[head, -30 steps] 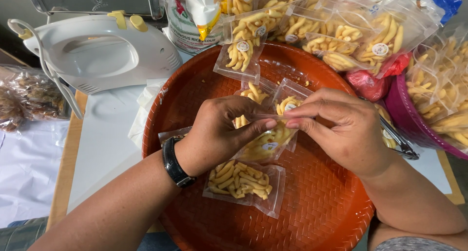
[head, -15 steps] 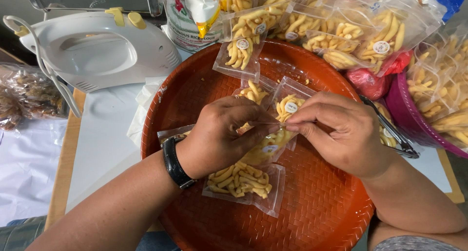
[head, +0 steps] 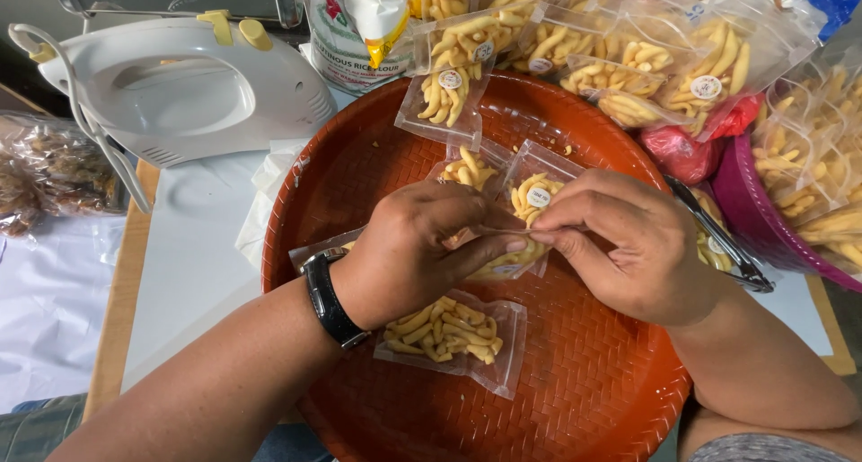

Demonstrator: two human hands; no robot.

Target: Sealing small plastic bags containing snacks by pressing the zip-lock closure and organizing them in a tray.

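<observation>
Left hand [head: 422, 251]: fingers pinched shut on the small clear bag [head: 525, 212] of yellow snack sticks.
Right hand [head: 628, 246]: fingers pinched on the same bag, touching the left fingers.
Small clear bag: held over the middle of the round orange tray [head: 575, 372].
Near bag [head: 453, 336]: flat on tray, under left wrist.
Far left: white hand mixer [head: 180, 85] on table.
Far right: more filled bags [head: 628, 58].

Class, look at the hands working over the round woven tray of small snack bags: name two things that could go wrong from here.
1. Both hands, left hand and right hand, pinch one small bag at its top; an uneven pull could spill the yellow sticks.
2. The filled bag lies right under the left wrist, so it might get crushed.
</observation>
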